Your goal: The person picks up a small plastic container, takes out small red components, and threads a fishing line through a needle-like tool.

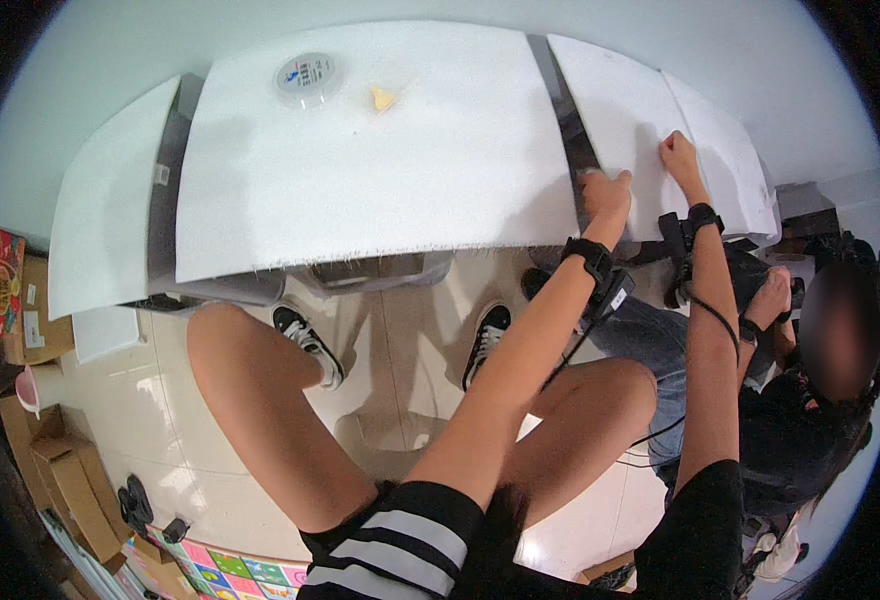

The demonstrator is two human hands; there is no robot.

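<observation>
My left hand (606,196) is over the dark gap (566,124) between the large white tabletop (372,180) and a narrower white top (620,97) on its right. Its thumb is raised and its fingers bend down towards the gap, where their tips are hard to make out. Over that narrower top, close to its seam with another white panel (729,146), my right hand (681,161) is curled into a fist. No object shows in it. Far back on the large top are a round clear plastic tub (309,79) with a printed label and a small yellow piece (381,99).
A seated person (792,435) is close on my right. Grey bins (372,271) stand under the frayed front edge. Black cables (654,435) hang from my wrist devices. Cardboard boxes (80,495) and a red box (1,281) line the left side; a coloured mat (237,566) lies behind.
</observation>
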